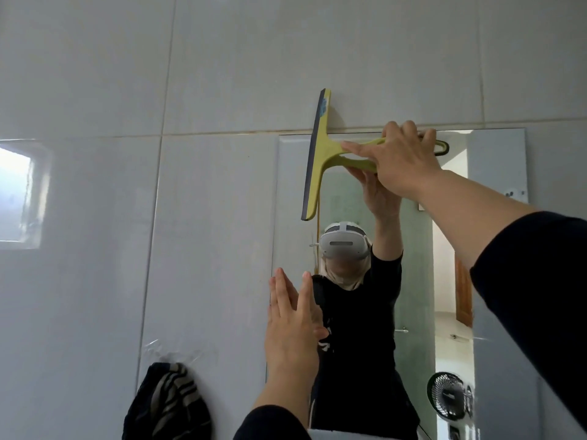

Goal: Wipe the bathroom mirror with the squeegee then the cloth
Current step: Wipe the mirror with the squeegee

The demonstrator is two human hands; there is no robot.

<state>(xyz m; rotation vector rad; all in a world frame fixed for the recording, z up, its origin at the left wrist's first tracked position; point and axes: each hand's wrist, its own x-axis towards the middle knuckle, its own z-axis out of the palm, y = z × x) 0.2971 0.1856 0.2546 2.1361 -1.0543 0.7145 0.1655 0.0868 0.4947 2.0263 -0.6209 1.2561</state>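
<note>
The mirror (419, 281) hangs on the tiled wall, its top edge just below a grout line. My right hand (403, 160) grips the handle of a yellow-green squeegee (320, 144) near the mirror's top left corner. Its dark blade stands almost vertical, the upper part over the tile and the lower part on the glass. My left hand (292, 322) rests flat, fingers together, against the mirror's left edge lower down. A dark striped cloth (168, 404) hangs on the wall at the lower left.
Glossy grey-white tiles (127, 74) surround the mirror. The mirror reflects a person in black with a headset, an open doorway and a small fan (448, 400). A bright window reflection (16, 192) shows on the tiles at far left.
</note>
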